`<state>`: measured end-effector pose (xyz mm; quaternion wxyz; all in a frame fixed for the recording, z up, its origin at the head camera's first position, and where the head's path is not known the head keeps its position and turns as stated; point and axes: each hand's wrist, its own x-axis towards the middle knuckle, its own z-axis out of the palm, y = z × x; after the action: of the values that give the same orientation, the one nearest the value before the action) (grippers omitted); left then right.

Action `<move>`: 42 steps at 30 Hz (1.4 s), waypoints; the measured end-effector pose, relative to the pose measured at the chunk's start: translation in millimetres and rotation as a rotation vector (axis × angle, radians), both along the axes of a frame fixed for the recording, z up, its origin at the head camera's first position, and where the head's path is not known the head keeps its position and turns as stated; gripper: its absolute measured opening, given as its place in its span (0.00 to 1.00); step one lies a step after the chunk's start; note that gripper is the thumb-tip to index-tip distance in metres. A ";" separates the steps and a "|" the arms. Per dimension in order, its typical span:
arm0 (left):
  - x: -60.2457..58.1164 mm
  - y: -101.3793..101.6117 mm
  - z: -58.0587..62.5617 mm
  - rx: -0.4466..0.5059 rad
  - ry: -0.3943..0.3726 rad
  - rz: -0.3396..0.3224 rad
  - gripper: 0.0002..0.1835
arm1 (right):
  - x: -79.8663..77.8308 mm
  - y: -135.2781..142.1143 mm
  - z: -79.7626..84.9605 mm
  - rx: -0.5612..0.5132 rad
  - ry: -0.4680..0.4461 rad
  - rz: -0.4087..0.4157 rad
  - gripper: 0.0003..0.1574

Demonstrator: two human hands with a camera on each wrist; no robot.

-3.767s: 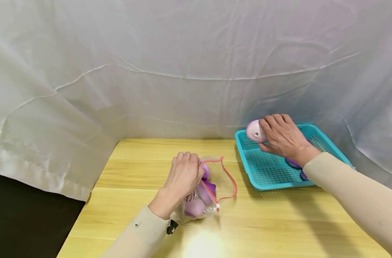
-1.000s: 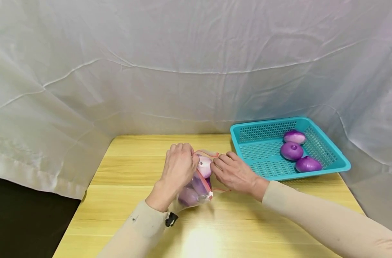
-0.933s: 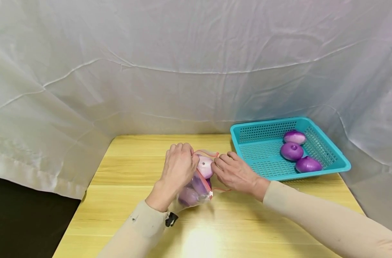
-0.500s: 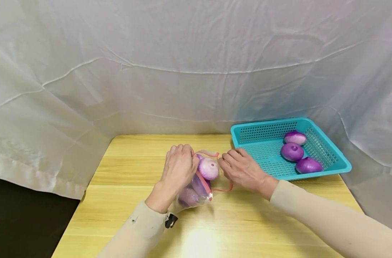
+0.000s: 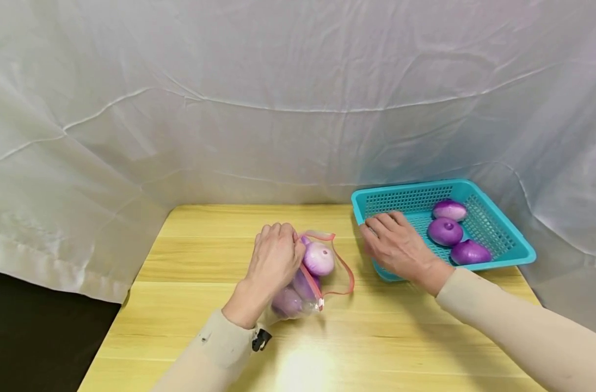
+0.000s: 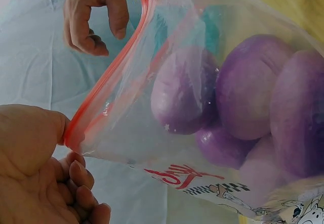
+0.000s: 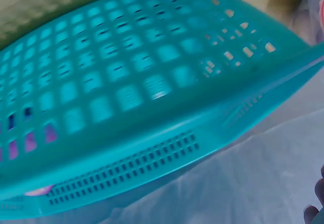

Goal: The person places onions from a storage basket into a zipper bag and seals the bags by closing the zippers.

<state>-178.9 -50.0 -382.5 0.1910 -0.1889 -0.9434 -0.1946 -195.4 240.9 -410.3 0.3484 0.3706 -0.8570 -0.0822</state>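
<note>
Onions point(image 5: 319, 258), round and glossy, purple and white, rest inside a clear plastic zip bag point(image 5: 311, 283) with red edging and printed lettering, just right of and below the left hand point(image 5: 273, 258), whose thumb and fingers pinch the bag's mouth edge. Under that hand spreads a yellow wood-grain surface point(image 5: 214, 256). The right hand point(image 5: 405, 247) hangs over the near-left part of a turquoise rectangular perforated plastic basket point(image 5: 405, 202), fingers loosely bent and apart from the thumb; whether it touches the rim cannot be told. Three more purple onions point(image 5: 446, 232) lie in the basket, just right of this hand.
</note>
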 end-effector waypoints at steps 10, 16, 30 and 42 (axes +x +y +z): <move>2.3 1.5 -1.6 -0.021 -0.032 -0.009 0.06 | -3.6 36.3 -1.0 -0.023 0.055 -0.053 0.21; 3.4 1.1 -1.7 -0.013 0.000 -0.014 0.06 | -2.7 64.2 -3.5 0.019 0.038 -0.125 0.27; 2.6 2.6 -1.0 -0.016 -0.040 -0.003 0.06 | -1.4 142.2 -0.3 0.054 -0.128 -0.332 0.37; 3.3 2.1 -2.8 -0.029 -0.044 -0.008 0.07 | -14.7 194.9 1.2 0.240 -0.233 -0.424 0.30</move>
<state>-175.6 -48.0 -385.3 0.1667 -0.1911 -0.9493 -0.1857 -210.1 435.8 -409.1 0.1761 0.2283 -0.9340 -0.2110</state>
